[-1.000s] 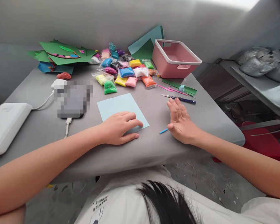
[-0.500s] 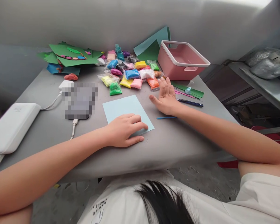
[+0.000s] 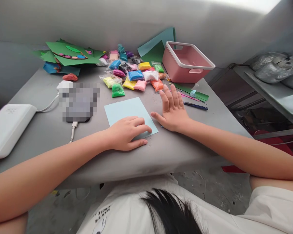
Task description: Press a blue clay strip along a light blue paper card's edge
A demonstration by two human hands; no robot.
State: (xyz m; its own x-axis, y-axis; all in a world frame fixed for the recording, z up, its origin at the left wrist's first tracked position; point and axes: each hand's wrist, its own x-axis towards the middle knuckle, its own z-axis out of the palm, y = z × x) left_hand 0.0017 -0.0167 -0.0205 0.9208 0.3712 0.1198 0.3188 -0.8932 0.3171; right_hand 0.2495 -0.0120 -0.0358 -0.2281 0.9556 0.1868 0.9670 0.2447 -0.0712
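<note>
A light blue paper sheet (image 3: 127, 110) lies on the grey table (image 3: 197, 130) in front of me. My left hand (image 3: 127, 133) rests on the sheet's near right corner with its fingers loosely curled and pressing down. My right hand (image 3: 172, 109) lies flat on the table just right of the sheet, fingers spread, holding nothing; its thumb is at the sheet's right edge. A thin blue stick is mostly hidden under that hand. Several small bags of coloured clay (image 3: 134, 78) lie beyond the sheet.
A pink basket (image 3: 188, 63) stands at the back right. A dark pen (image 3: 195, 105), pink tools and green strips (image 3: 192, 92) lie right of my right hand. Green craft sheets (image 3: 68, 55) are at the back left. A phone (image 3: 78, 102) and a white power bank (image 3: 7, 128) sit at the left.
My right hand swept from the near right of the table up toward the clay bags, then back down beside the sheet, rolling the blue stick under it. The left hand stayed put.
</note>
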